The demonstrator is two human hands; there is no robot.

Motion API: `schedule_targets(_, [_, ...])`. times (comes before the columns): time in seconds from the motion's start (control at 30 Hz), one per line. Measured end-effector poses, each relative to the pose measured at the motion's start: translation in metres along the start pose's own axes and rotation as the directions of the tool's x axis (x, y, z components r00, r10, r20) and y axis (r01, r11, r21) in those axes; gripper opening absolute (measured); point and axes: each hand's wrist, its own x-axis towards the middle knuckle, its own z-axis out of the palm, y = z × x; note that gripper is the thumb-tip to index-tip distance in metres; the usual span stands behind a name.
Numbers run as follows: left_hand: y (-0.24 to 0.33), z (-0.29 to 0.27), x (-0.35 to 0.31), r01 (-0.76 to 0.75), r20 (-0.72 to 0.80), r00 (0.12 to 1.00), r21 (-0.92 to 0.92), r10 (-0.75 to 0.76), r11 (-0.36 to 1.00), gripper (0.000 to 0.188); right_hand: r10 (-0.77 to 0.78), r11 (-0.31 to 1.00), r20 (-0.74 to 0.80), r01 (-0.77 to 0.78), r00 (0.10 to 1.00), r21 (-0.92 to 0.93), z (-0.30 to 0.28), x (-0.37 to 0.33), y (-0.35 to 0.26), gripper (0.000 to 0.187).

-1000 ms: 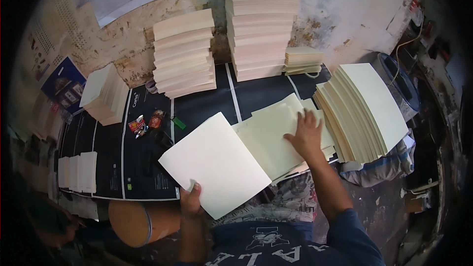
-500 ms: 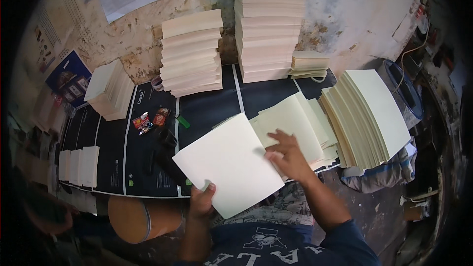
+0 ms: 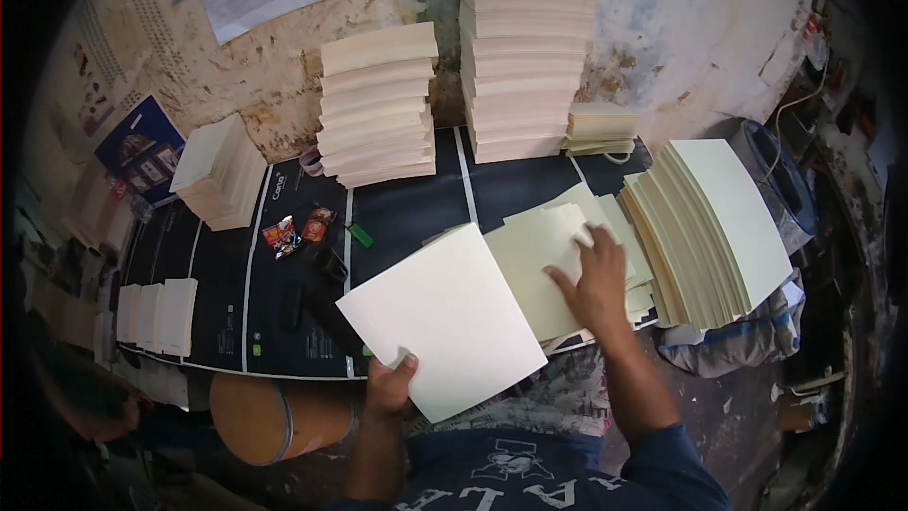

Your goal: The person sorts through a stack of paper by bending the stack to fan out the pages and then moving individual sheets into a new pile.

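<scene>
L hand point(image 3: 391, 386): pinching white paper by near L edge, thumb on top.
White paper point(image 3: 445, 322): just L of loose sheets; sheet count unclear.
R hand point(image 3: 598, 284): fingers spread, palm down on loose sheets point(image 3: 534, 260).
Stacks: tall stack point(image 3: 525, 66) & mid stack point(image 3: 378, 104) behind loose sheets; big pile point(image 3: 742, 227) just R.
Progress: prob. partway; stacks up, loose sheets fanned, not yet squared.

Held sheet point(image 3: 445, 326): plain white. Loose sheets point(image 3: 534, 274): pale greenish cream. Tabletop point(image 3: 402, 203): black, crossed by white stripes. Foil wrapper point(image 3: 282, 237): red and silver. T-shirt point(image 3: 667, 464): navy, white print. Drum point(image 3: 246, 421): orange-brown, grey band.
</scene>
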Motion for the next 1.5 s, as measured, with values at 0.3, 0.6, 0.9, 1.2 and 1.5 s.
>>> schedule_targets(0.3, [0.008,0.003,0.002,0.028,-0.017,0.999,-0.102,-0.030,0.994,0.047,0.280,0.944,0.224,-0.311,0.933,0.113,-0.015,0.013,0.037,0.044])
schedule_targets(0.6, [-0.015,-0.005,0.006,-0.024,-0.004,1.000,-0.064,0.024,0.998,0.048,0.060,0.933,0.339,-0.174,0.939,0.316,-0.006,-0.006,-0.029,0.049])
schedule_targets(0.9, [-0.007,0.003,0.006,0.002,-0.062,0.998,-0.053,-0.005,0.999,0.054,0.035,0.966,0.215,-0.088,0.976,0.242,0.007,-0.004,-0.010,0.051])
schedule_targets(1.2, [-0.007,0.004,0.009,0.036,-0.001,0.999,-0.029,-0.036,0.999,0.050,-0.022,0.912,0.318,-0.111,0.948,0.395,-0.018,-0.010,-0.044,0.032])
schedule_targets(1.5, [0.005,-0.002,0.007,0.004,-0.040,0.999,-0.101,-0.008,0.995,0.048,0.074,0.951,-0.022,-0.078,0.997,-0.301,-0.002,0.009,0.038,0.029])
